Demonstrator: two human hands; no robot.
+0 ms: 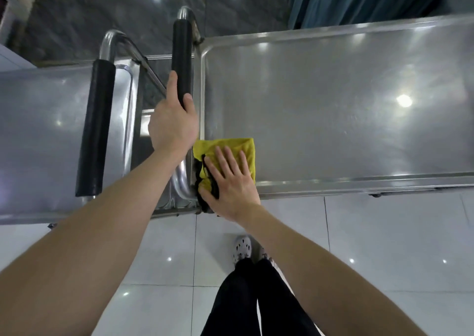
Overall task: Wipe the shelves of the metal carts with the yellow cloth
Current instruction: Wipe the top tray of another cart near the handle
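1. The right cart [333,185] and the left cart [38,135] stand side by side on the pale tiled floor [384,233], with their handle ends almost meeting. The right cart's top shelf [333,109] spreads away to the right.
2. The yellow cloth [225,144] is folded and lies in the near left corner of that top shelf, hard against the raised rim. Its dark-trimmed edge is bunched over the corner.
3. The right hand [230,185] lies flat on the yellow cloth, fingers straight and spread, pressing down rather than grasping. To me that looks like the way to put broad, even pressure on the fabric for a wipe.
4. The left hand [174,125] grips the black handle [182,53] of the right cart, thumb hooked over one side and index finger laid along the other. I'd judge it is there to brace the cart so that it does not roll under the push.
5. A corner is a sensible place to work from, since the whole shelf lies to the right and far side of the cloth. The glare hides any streaks, so I cannot tell how much has been wiped. The lower shelves are mostly out of sight.
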